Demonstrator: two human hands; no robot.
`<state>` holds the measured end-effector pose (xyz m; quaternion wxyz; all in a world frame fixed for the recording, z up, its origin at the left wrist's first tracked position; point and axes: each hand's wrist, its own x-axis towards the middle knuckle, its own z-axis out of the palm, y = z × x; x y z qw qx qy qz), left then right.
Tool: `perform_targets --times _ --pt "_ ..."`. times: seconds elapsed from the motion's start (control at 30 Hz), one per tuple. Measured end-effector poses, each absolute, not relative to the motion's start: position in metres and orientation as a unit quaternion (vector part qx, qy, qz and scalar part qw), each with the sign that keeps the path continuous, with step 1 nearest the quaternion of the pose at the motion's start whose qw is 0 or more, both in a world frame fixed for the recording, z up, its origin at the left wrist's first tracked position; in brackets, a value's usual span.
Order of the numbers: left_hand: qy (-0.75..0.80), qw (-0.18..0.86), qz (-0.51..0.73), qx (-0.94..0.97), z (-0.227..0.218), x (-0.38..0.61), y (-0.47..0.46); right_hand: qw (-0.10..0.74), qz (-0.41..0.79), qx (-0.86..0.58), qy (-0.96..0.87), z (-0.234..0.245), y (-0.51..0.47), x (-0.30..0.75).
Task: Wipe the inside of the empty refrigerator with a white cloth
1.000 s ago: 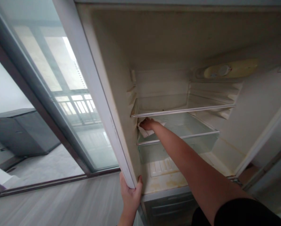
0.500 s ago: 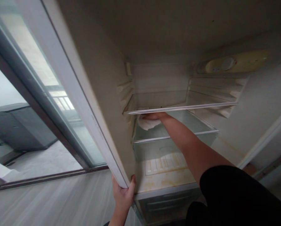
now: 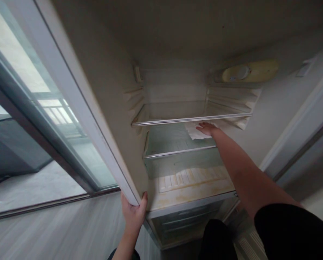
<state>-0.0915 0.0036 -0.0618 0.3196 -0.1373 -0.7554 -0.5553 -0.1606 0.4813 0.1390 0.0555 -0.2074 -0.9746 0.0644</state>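
My left hand (image 3: 134, 211) is wrapped round the front edge of the refrigerator's left side wall (image 3: 111, 164), thumb on the inner face. Deep inside the refrigerator, my right hand (image 3: 206, 129) lies flat with fingers spread on a thin white cloth (image 3: 195, 130). The cloth rests on the lower glass shelf (image 3: 166, 139), toward its right side. Above the hand runs the upper glass shelf (image 3: 174, 110) with a metal-look front trim. Below is the ribbed, yellow-stained floor of the compartment (image 3: 177, 198).
A yellowed control box with a round dial (image 3: 244, 72) sits on the right inner wall. Under the compartment is a lower drawer section (image 3: 188, 224). To the left are a sliding glass door (image 3: 77, 144) and grey wood-look flooring (image 3: 69, 231).
My right hand has slid the cloth from the left part of the lower shelf to its right part. My left hand keeps its grip on the edge; the view has shifted slightly.
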Motion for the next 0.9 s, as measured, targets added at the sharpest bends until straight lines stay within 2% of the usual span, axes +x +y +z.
perform_targets --times 0.2,0.9 --pt "-0.759 0.335 -0.539 -0.148 -0.054 -0.091 0.005 0.024 0.021 -0.261 -0.965 0.137 0.451 -0.131" --pt "-0.759 0.321 -0.549 -0.142 -0.047 -0.089 0.007 0.053 0.052 -0.246 -0.966 0.137 0.442 -0.112"
